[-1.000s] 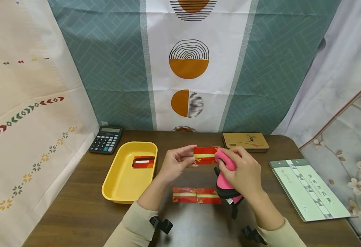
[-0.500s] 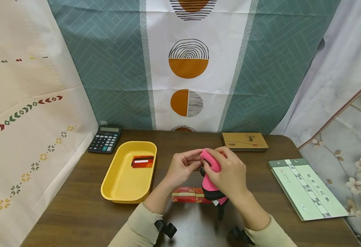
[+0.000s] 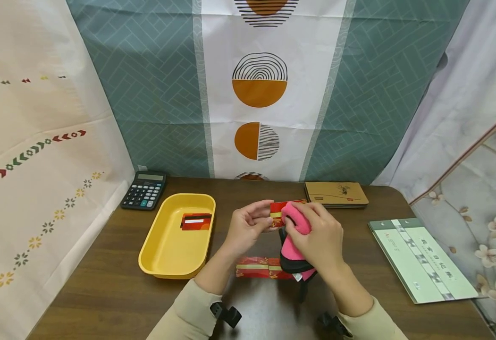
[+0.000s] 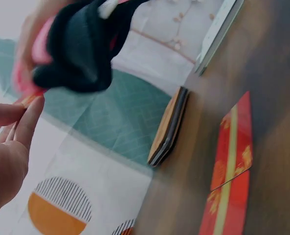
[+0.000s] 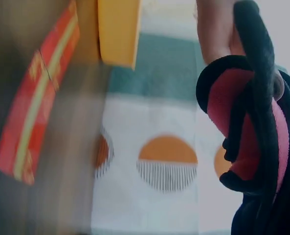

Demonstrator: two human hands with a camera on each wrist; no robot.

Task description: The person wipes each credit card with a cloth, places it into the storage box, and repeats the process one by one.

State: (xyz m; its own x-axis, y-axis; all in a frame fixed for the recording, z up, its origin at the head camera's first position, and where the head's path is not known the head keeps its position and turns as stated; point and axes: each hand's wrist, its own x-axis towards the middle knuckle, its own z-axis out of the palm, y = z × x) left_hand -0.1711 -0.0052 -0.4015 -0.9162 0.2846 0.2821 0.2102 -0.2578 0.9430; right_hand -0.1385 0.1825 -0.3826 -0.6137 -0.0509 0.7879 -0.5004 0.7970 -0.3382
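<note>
Pinched by its left end between the thumb and fingers of my left hand [image 3: 244,229] is a red card [image 3: 275,213] with a yellow stripe. My right hand [image 3: 323,238] grips a bunched pink cloth piece with black edging [image 3: 291,249] against the card's right part, which is mostly hidden. In the right wrist view the cloth piece [image 5: 228,95] shows its black trim and straps; its exact kind is unclear. Below the hands, two similar red cards [image 3: 252,271] lie end to end on the table, partly covered by the cloth. The left wrist view shows these flat cards [image 4: 230,161] too.
A yellow tray [image 3: 169,255] to the left holds red cards with a black stripe [image 3: 196,222]. Behind it lies a calculator [image 3: 144,191]. A stack of brown notebooks [image 3: 337,194] is at the back right, with a pale green folder [image 3: 422,259] at the right.
My right hand moved the pink cloth left over the held card, then slightly back right, so the card's left part shows again. My left hand kept its pinch throughout.
</note>
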